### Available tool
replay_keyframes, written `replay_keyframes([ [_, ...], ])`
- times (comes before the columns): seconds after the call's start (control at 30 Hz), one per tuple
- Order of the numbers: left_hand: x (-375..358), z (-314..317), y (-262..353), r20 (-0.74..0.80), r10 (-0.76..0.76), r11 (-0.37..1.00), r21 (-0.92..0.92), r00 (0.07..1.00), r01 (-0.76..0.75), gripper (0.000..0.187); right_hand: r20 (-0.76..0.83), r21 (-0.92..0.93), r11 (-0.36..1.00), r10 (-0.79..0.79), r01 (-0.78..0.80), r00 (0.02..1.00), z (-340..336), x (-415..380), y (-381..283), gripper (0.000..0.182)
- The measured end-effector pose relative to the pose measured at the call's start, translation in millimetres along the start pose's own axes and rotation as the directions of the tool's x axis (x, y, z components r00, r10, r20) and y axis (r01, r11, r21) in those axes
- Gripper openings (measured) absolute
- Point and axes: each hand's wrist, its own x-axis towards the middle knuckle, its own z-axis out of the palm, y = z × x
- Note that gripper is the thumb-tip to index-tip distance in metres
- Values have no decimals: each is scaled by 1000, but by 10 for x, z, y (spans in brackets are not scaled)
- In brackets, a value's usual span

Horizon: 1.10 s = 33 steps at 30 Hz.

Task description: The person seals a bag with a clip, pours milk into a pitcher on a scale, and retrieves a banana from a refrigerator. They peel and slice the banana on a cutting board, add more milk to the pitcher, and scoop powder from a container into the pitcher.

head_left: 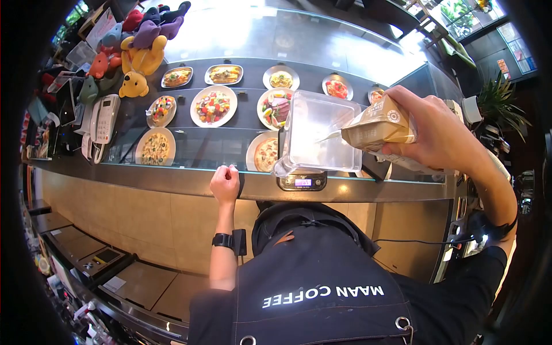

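Note:
My right hand (428,129) grips a brown-and-white drink carton (376,127), tilted with its top toward the left. From its spout a thin pale stream runs down into a clear plastic container (305,152). How much liquid lies inside is hard to make out through the glare. Under the container is a black digital scale (302,183) with a lit display, its digits too blurred to read. Left of the scale, my left hand (225,184) is closed in a fist at the counter's front edge, with nothing visible in it.
Several plated dishes, among them a pizza (155,146) and a salad (213,107), sit in the display beyond the counter edge (195,179). A white telephone (103,126) and plush toys (135,69) stand at left. A plant (499,109) is at right.

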Motion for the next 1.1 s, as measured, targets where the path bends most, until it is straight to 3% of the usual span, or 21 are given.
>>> replay_keyframes([
  [0.3,-21,-2,8,4,-7,1000,0,1000,7,30,-73,-148,988,-53,42,996,19,10,-58,62],
  [0.47,-20,-2,15,-8,-2,1000,18,1000,3,30,-20,-153,987,-46,43,999,12,28,-75,68],
  [0.67,-17,4,22,0,-26,1000,-17,1000,26,32,-43,-193,973,-138,127,990,10,59,-108,54],
  [0.87,-24,22,6,-25,13,1000,-15,1000,-14,33,-27,-173,982,-84,78,996,-18,89,-205,44],
  [0.97,-27,6,43,-28,8,1000,-13,1000,-8,33,36,-239,965,-102,107,994,-21,111,-118,57],
  [1.1,-24,18,27,-34,8,1000,-15,999,-8,33,16,-253,963,-92,93,996,0,129,-144,54],
])
